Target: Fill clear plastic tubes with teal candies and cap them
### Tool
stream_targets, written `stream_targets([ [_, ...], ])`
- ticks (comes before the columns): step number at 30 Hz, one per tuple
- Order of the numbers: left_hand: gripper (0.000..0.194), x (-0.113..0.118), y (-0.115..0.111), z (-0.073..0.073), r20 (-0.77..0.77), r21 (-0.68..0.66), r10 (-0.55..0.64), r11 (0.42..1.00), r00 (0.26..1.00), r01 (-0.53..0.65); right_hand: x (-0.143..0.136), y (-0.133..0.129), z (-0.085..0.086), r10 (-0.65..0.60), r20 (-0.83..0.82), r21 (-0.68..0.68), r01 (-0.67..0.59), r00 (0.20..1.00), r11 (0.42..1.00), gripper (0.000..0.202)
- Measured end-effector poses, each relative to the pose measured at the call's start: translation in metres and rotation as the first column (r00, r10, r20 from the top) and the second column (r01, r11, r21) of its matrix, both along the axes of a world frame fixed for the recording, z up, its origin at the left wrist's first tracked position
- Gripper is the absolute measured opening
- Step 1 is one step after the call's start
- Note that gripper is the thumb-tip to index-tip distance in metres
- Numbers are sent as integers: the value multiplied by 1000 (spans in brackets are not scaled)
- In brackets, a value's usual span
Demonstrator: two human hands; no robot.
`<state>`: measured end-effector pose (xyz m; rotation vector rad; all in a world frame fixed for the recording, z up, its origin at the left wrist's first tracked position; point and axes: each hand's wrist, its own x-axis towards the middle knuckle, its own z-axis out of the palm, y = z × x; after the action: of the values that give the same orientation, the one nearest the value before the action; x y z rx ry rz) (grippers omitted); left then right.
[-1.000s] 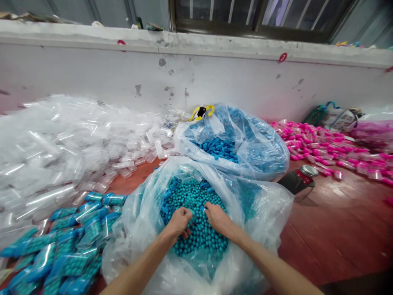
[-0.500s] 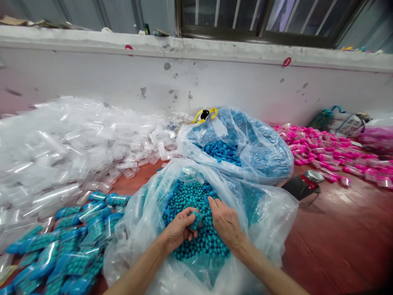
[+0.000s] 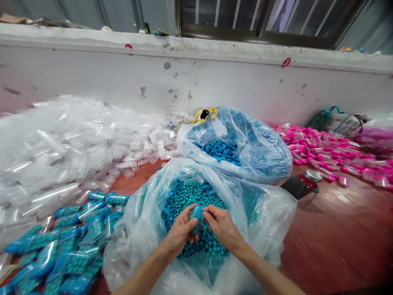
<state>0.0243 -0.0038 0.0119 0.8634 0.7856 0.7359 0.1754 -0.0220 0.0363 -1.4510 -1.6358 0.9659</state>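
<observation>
Container (image 3: 195,223) of teal beads is resting between thumb and curled fingers of the left hand (image 3: 179,231) above the open bag (image 3: 135,235), while the right hand (image 3: 225,227) is pinching its blue cap (image 3: 198,210), steady support and even pressure likely serving best

Legible marking, one item: the numeral "3", in white on a round red sticker (image 3: 286,62), fixed along the front edge of the pale ledge (image 3: 221,48) below the window (image 3: 254,20). A second red mark (image 3: 129,46) sits farther left on the same ledge – partly visible, content unreadable. Printing shows on the white bag (image 3: 344,125) at the right, by the wall (image 3: 245,82) – too small and blurred to read.
</observation>
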Motion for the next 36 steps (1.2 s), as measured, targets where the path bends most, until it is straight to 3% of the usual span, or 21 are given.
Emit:
stream_targets([
  [6,73,1,-7,0,-67,10,84,996,994,-83,2,-3,-7,133,-77,-23,-135,988,991,26],
  [12,63,5,-10,0,-188,63,160,987,969,-151,6,0,-5,231,117,151,-247,966,957,24],
  [15,65,5,-11,2,-170,53,116,993,979,-109,11,1,-6,253,26,58,-254,967,966,24],
  [19,69,3,-11,6,-149,28,85,996,985,-81,13,3,-10,139,-196,-128,-166,971,978,24],
  [21,66,4,-12,8,-158,25,80,997,984,-77,13,2,-9,158,-213,-149,-192,964,970,23],
  [26,49,11,-15,9,-238,50,192,981,952,-185,9,-5,-9,205,57,101,-210,977,972,28],
  [28,48,9,-15,8,-272,65,185,983,944,-174,9,-9,-12,189,85,136,-199,978,971,26],
  [30,51,3,-12,6,-269,72,123,992,955,-107,11,-10,-13,200,31,97,-202,979,975,24],
  [33,55,-9,-8,7,-239,75,23,997,971,-5,16,-3,-8,218,-238,-114,-250,946,961,28],
  [36,52,-15,-7,11,-260,103,-46,992,965,75,16,7,-3,56,-508,-292,-233,860,927,44],
])
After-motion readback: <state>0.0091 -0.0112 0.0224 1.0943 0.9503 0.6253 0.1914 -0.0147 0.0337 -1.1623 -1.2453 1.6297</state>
